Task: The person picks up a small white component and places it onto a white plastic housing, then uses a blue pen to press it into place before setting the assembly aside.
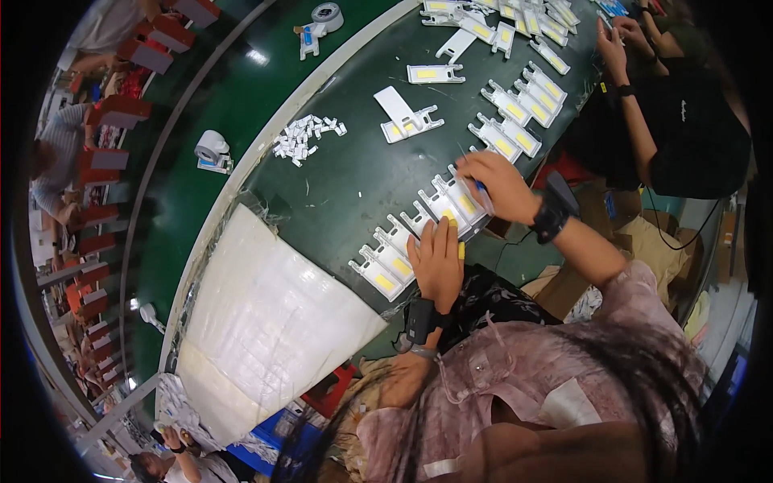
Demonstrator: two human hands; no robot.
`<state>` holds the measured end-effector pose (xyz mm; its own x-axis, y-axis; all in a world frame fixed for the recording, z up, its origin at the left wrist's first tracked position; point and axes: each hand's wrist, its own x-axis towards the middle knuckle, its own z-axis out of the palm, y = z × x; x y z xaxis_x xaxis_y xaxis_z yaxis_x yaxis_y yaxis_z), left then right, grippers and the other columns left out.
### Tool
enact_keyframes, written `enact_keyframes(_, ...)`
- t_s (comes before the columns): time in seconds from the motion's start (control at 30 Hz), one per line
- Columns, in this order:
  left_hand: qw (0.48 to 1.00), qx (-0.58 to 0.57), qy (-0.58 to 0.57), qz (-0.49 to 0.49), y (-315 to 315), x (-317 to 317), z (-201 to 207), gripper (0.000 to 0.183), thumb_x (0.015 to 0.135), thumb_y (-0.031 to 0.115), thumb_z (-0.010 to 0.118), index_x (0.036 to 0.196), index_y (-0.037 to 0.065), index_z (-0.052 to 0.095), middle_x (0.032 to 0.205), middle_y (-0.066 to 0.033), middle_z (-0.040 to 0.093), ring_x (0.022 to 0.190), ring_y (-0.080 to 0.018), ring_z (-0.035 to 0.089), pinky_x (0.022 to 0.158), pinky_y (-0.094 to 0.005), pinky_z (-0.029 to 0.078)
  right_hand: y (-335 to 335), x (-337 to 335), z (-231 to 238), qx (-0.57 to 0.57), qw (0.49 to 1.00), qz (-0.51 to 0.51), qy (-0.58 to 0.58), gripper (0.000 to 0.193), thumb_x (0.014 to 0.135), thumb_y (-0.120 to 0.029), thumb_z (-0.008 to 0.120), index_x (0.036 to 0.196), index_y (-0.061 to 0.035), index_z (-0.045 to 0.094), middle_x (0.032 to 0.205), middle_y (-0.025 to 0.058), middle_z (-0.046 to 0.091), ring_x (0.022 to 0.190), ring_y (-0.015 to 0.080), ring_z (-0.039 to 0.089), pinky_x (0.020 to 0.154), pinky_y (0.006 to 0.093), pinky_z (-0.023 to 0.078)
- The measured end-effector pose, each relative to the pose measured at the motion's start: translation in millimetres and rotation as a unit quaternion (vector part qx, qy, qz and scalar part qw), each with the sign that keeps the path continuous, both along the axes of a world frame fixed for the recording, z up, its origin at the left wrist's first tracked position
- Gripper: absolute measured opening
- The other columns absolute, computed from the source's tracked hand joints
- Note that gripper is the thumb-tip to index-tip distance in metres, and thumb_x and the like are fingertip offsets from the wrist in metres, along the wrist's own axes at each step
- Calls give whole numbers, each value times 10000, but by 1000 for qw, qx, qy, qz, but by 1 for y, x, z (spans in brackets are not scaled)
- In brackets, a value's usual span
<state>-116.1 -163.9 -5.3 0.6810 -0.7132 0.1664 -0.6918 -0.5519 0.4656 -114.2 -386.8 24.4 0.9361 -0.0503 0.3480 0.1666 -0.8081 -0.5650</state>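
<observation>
A row of white plastic pieces with yellow rectangles (386, 283) runs along the near edge of the dark green table, each with two prongs at its far end. My left hand (436, 262) lies over the middle of this row, its fingers stretched out on the pieces. Something yellow (461, 250) shows beside its thumb side; I cannot tell what it is. Just to the right, my right hand (501, 187) is closed around a thin pen-like tool with a blue part (481, 186), held over the row's right end. The tool's tip is hard to make out.
Small white parts (302, 138) lie heaped farther back. A white flat piece (394, 108) rests across another yellow-marked one. More such pieces (527, 98) lie to the right, near a co-worker's arm (638, 126). A white sheet (266, 302) covers the table's left; tape rolls (327, 16) stand beyond the rim.
</observation>
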Motion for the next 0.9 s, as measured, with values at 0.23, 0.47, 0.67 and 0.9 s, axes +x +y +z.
enact_keyframes(0.23,1000,12,-8,-5,7,3,5,455,831,149,684,1269,73,590,1394,-63,544,1310,-289,462,1134,-539,252,-3,125,-16,-68,987,-139,37,319,823,-304,780,977,-79,614,995,106,658,956,327,625,793,428,486)
enact_keyframes(0.47,996,-3,30,78,-8,64,24,413,850,95,650,1256,49,587,1335,-127,573,1244,-322,515,1092,-487,318,-8,165,-23,-24,970,-171,173,411,754,-321,822,982,-64,598,952,120,683,969,310,656,832,433,504)
enact_keyframes(0.67,991,-20,-117,59,-43,169,6,439,819,44,607,1258,67,593,1259,-101,610,1187,-298,529,1025,-445,395,-26,155,-24,217,971,-60,80,396,778,-234,820,1044,-53,588,931,108,647,873,291,631,811,364,501)
enact_keyframes(0.9,985,-22,-167,-29,-47,201,-1,197,823,56,596,991,104,688,1037,-41,641,1079,-262,571,997,-426,413,-56,53,60,-27,987,108,118,247,791,-145,756,980,-91,607,919,63,610,859,261,597,783,398,455)
